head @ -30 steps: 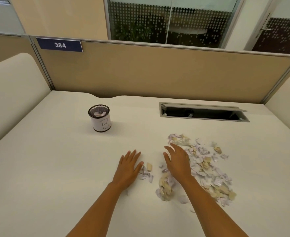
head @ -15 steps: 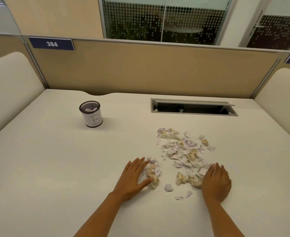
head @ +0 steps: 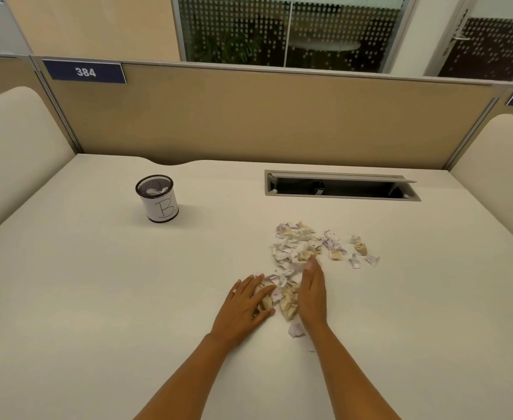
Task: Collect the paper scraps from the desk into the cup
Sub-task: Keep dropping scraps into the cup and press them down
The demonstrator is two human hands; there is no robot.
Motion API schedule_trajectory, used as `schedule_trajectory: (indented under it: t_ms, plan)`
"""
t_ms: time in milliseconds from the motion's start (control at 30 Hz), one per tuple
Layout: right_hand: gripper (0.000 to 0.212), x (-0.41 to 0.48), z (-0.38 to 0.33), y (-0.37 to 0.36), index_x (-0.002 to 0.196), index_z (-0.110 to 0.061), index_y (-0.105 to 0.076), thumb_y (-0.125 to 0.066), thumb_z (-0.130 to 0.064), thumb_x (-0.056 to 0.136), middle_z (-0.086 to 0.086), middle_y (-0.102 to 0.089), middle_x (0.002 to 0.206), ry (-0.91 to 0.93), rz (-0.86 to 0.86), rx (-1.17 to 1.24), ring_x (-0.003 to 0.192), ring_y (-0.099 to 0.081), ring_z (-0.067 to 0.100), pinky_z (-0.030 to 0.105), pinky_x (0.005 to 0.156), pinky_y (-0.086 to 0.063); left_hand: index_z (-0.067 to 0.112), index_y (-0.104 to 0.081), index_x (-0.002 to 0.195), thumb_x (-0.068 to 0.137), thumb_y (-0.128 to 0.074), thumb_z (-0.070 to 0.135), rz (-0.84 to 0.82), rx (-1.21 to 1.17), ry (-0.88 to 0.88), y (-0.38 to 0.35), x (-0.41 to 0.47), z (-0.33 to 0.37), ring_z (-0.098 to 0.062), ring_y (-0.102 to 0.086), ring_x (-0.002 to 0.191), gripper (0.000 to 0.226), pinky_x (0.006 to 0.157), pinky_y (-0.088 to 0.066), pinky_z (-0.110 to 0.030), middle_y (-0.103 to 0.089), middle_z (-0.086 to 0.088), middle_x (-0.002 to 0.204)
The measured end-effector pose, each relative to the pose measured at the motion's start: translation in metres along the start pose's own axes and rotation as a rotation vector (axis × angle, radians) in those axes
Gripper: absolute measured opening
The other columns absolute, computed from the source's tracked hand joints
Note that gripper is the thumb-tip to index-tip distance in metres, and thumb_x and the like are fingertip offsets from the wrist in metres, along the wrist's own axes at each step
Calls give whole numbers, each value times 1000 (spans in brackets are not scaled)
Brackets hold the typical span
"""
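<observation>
Head view, entry one: the hands?
— Left hand (head: pixel 244 307): flat, fingers straight and spread, resting on crumpled white and tan paper scraps (head: pixel 294 250). Right hand (head: pixel 312 295): on edge, fingers straight and together, pressed against the same heap. Neither grips anything.

Entry two: the scraps' place?
— On the pale cream desk (head: pixel 97 298), bunched between both hands, the rest strewn beyond the fingertips and to the right.

Entry three?
— Black mesh cup with a white label marked "B" (head: pixel 158 198): upright, far left, well apart from the heap, some scraps inside.
</observation>
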State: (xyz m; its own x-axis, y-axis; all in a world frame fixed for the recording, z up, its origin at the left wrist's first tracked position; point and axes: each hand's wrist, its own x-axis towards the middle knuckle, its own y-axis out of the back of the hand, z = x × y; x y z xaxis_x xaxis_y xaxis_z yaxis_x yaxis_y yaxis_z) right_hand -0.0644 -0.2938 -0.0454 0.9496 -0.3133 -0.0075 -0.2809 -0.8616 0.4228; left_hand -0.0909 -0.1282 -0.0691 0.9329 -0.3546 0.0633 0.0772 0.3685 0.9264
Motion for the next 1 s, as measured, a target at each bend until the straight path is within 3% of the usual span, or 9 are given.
schedule_trajectory:
  t_ms: [67,133,200,267,367,533,667,833,1000]
  plan:
    - [48,-2,-7,1,144,-24,-34,-23,-42,100,-6,-38,149,-21,-40,169,135,-34,5,21,107,-26,36,-33,141,93,-35,54,28,-49,18,3,2,-5,-9,-11,145,51,118,-7,-24,-16,9,157]
    - [45,-7,-7,8,139,-24,-41,-24,-40,101,-4,-47,143,4,29,134,132,-41,10,22,105,-30,30,-42,137,93,-43,47,68,-125,32,8,4,-9,-12,-21,143,46,116,-15,-21,-25,6,154]
    - [43,-18,-4,17,133,-21,-49,-24,-36,101,0,-56,133,34,175,-14,126,-50,17,30,108,-35,25,-49,131,93,-51,37,110,-193,43,14,5,-14,-15,-30,138,40,112,-21,-19,-35,2,149]
    - [44,-35,3,23,127,-14,-55,-26,-33,100,5,-61,129,33,332,-228,123,-53,23,39,114,-30,21,-52,128,93,-53,30,130,-240,67,17,6,-18,-15,-33,135,37,109,-21,-16,-39,1,144]
    - [40,-65,15,18,131,-8,-53,-39,-26,98,13,-52,139,-26,410,-477,133,-44,29,44,114,-27,21,-53,126,92,-54,24,129,-299,106,19,8,-23,-14,-32,134,34,107,-22,-15,-38,2,143]
    - [62,-75,3,-9,149,-8,-17,-31,-40,98,12,-14,159,-98,158,-520,147,-13,23,35,121,-10,18,-53,125,92,-52,12,166,-371,144,20,10,-26,-15,-35,129,33,104,-25,-15,-41,2,138]
    - [66,-55,-24,-35,150,-9,-3,-30,-42,99,9,-2,160,-56,-26,-380,148,-3,19,31,121,-1,15,-56,121,90,-48,1,223,-474,182,30,15,-27,-14,-46,116,34,94,-30,-9,-48,4,123]
    - [63,-29,-39,-42,151,-16,-6,-39,-32,99,5,-7,160,22,-232,-182,148,-7,20,34,121,-12,18,-58,119,85,-50,-6,242,-587,252,47,24,-33,-10,-52,102,42,80,-34,3,-53,-1,120]
    - [57,-9,-40,-34,148,-29,-23,-44,-15,97,7,-8,159,164,-417,-557,147,-9,28,38,115,-23,20,-49,130,82,-58,-4,210,-548,256,59,30,-40,-12,-46,114,54,91,-34,-15,-47,-5,131]
